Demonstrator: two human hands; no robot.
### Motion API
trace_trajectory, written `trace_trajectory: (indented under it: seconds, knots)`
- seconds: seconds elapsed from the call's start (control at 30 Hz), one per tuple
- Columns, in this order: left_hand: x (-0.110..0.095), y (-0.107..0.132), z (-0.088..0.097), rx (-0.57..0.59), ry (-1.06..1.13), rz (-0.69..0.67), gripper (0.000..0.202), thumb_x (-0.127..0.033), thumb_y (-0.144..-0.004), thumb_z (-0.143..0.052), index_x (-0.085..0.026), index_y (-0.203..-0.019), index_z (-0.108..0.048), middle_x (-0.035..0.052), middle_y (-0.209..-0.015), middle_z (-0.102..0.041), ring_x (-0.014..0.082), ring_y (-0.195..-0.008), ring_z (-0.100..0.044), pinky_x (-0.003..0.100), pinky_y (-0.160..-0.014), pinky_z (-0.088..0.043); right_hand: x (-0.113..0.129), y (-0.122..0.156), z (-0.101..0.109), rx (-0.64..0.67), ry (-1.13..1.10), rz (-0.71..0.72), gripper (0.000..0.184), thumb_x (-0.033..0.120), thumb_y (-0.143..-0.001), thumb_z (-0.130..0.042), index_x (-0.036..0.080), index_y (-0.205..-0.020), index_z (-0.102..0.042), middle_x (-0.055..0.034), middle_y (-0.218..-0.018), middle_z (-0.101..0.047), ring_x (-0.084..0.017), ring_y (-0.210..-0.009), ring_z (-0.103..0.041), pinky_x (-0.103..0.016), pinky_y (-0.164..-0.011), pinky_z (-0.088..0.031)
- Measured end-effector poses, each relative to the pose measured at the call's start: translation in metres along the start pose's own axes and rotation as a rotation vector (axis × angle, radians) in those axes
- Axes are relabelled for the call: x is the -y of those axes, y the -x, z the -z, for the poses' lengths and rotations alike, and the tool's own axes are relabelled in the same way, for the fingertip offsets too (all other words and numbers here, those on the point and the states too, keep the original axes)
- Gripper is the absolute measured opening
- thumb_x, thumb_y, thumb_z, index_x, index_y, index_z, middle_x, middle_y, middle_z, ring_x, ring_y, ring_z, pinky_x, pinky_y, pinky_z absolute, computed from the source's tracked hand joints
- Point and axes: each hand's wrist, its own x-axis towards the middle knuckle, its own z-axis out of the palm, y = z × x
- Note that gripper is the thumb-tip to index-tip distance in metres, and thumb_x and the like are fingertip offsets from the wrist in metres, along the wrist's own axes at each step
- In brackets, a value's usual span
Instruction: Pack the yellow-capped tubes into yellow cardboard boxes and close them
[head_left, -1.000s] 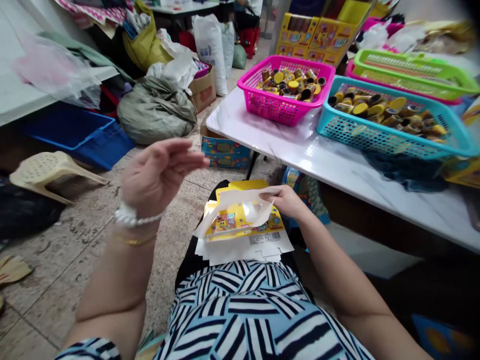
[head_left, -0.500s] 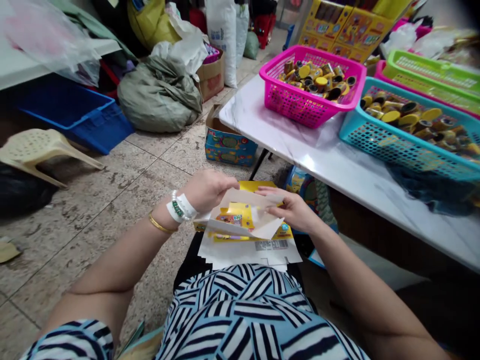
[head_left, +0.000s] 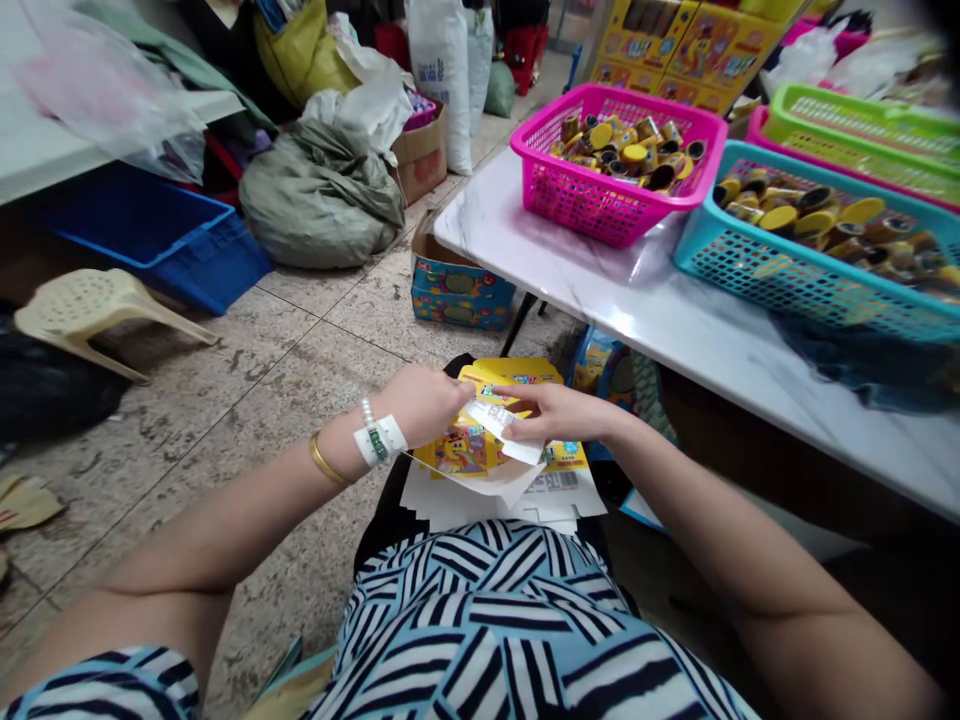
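A flat yellow printed carton lies on my lap, with white card sheets showing beneath it. My left hand and my right hand meet above it, and their fingers pinch a narrow folded strip of white paper. A looser white paper flap hangs below the strip over the carton's printed face. The hands hide part of the carton. A white band and beaded bracelet circle my left wrist.
A marble-topped table at my right holds a pink basket and a teal basket of yellow-capped cylinders, plus a green basket. Sacks, a blue crate, a plastic stool and cartons stand on the tiled floor.
My left hand has come down from the raised open pose and moved in to the paper. The white paper now forms a narrower strip pinched between both hands, with more yellow print showing.
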Motion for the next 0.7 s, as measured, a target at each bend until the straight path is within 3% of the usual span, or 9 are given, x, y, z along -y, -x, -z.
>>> trace_trajectory:
  seconds: [0.1,0.23,0.3,0.43,0.53,0.7]
  knots:
    - [0.002,0.003,0.002,0.056,0.072,-0.017,0.038,-0.023,-0.085,-0.051,-0.015,-0.122,-0.058,0.0144,-0.095,-0.072,0.0244,-0.08,-0.067,0.033,-0.071,-0.049,0.012,0.002,-0.001,-0.058,0.152,0.037,0.077,0.047,-0.072,-0.073,0.027,-0.142,-0.049,-0.005,-0.118,-0.069,-0.021,-0.089,-0.067,-0.029,-0.077,-0.053]
    - [0.012,0.011,0.012,0.107,0.363,-0.21,0.062,-0.034,-0.084,-0.059,-0.016,-0.141,-0.044,0.0153,-0.125,-0.064,0.0246,-0.109,-0.062,0.034,-0.093,-0.047,0.022,0.002,-0.006,-0.117,0.387,0.032,0.073,0.047,-0.069,-0.073,0.026,-0.137,-0.056,-0.0048,-0.108,-0.072,-0.023,-0.092,-0.066,-0.029,-0.078,-0.049]
    - [0.022,0.011,0.017,0.151,0.58,-0.25,0.056,-0.038,-0.089,-0.054,-0.019,-0.141,-0.046,0.0117,-0.132,-0.061,0.0224,-0.116,-0.059,0.032,-0.097,-0.045,0.025,-0.001,-0.006,-0.124,0.467,-0.023,0.066,0.048,-0.071,-0.071,0.025,-0.132,-0.06,-0.0043,-0.101,-0.073,-0.022,-0.088,-0.065,-0.027,-0.073,-0.046]
    - [0.051,-0.002,0.012,0.129,0.933,-0.096,0.045,-0.047,-0.094,-0.045,-0.022,-0.128,-0.06,0.0074,-0.127,-0.066,0.019,-0.111,-0.062,0.032,-0.093,-0.048,0.028,-0.006,-0.001,-0.074,0.548,-0.07,0.045,0.054,-0.076,-0.063,0.024,-0.108,-0.073,-0.0023,-0.086,-0.072,-0.018,-0.074,-0.062,-0.025,-0.061,-0.04]
    - [0.075,-0.011,0.001,0.142,1.077,-0.077,0.055,-0.061,-0.086,-0.051,-0.018,-0.117,-0.068,0.013,-0.117,-0.07,0.0215,-0.104,-0.066,0.033,-0.088,-0.051,0.031,-0.009,0.001,-0.048,0.573,-0.082,0.037,0.052,-0.077,-0.062,0.024,-0.097,-0.074,-0.0016,-0.079,-0.07,-0.017,-0.069,-0.06,-0.024,-0.056,-0.036]
    - [0.086,-0.006,-0.012,0.064,1.355,-0.022,0.074,-0.069,-0.091,-0.029,-0.013,-0.127,-0.062,0.0219,-0.121,-0.066,0.0274,-0.111,-0.064,0.041,-0.09,-0.051,0.029,-0.011,0.002,-0.046,0.569,-0.082,0.039,0.052,-0.075,-0.062,0.025,-0.1,-0.073,-0.0018,-0.084,-0.071,-0.018,-0.072,-0.061,-0.024,-0.057,-0.037]
